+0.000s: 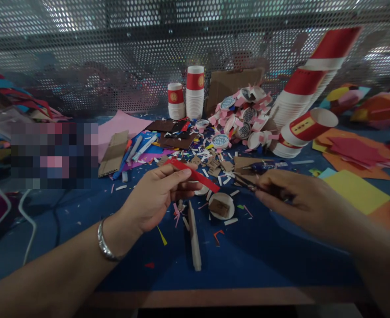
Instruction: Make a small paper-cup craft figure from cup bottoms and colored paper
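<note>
My left hand [155, 192], with a silver bangle at its wrist, pinches a red paper strip [204, 179] between thumb and fingers. The strip's free end points right and down. To the right, my right hand [301, 201] is closed around dark scissors [245, 179], their blades aimed left towards the strip but apart from it. Their handles are mostly hidden by my fingers, and that hand is slightly blurred. Below and between the hands lies a round white cup base [212, 215] with a brown cardboard piece [221, 206] on it. A pale marker [195, 240] rests nearer to me.
Paper scraps [215, 161] litter the blue table [248, 265]. Stacked red-and-white paper cups [195, 95] stand behind; others lean [301, 90] at right. A heap of decorated cup pieces [244, 117] sits between. Yellow paper [357, 190] lies right, a white cable [26, 212] left.
</note>
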The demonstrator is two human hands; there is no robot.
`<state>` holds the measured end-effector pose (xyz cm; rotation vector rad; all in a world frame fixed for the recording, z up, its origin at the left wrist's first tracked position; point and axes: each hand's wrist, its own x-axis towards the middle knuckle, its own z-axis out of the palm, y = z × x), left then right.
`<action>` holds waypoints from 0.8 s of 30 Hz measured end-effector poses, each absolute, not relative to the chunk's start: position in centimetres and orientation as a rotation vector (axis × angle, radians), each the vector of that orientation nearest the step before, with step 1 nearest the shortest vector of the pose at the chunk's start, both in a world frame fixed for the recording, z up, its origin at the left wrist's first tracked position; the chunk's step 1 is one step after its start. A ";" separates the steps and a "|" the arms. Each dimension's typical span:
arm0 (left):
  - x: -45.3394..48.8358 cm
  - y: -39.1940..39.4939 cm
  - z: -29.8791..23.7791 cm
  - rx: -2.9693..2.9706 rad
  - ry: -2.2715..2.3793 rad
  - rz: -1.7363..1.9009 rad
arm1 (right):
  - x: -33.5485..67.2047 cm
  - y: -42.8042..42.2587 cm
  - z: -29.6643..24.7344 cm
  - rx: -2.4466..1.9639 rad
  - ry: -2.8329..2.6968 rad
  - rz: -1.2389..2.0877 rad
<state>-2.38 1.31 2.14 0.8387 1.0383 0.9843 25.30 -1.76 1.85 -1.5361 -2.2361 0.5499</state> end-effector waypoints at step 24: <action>-0.8 0.2 2.4 0.650 0.968 1.035 | 21.9 -1.7 0.5 -1.354 -1.827 1.093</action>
